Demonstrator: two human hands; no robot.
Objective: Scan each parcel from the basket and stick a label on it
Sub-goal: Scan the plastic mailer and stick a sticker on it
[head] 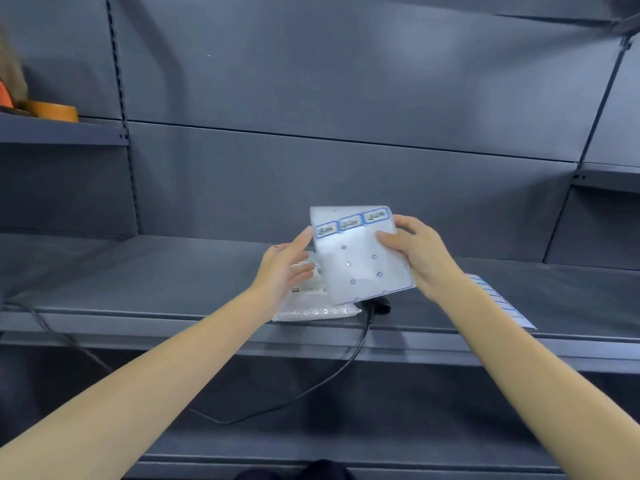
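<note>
Between right fingers (388, 242), label sheet (363, 265).

Both forearms are bare to the hands (414, 252), no sleeves or jewellery visible.

1. In front of you runs a dark grey metal shelf (156, 282), spanning the view from left to right.
2. A parcel (313, 306) in clear bubble wrap lies flat on it near the front edge, a white printed label on its top.
3. Just right of the parcel sits a black scanner (379, 307), mostly hidden; its cable (349, 362) drops over the front edge and loops down to the left.
4. Farther right, a label sheet (502, 306) with blue-bordered labels lies flat, reaching the front edge.
5. A second, higher shelf (62, 133) at upper left carries an orange tape roll (55, 110).
</note>
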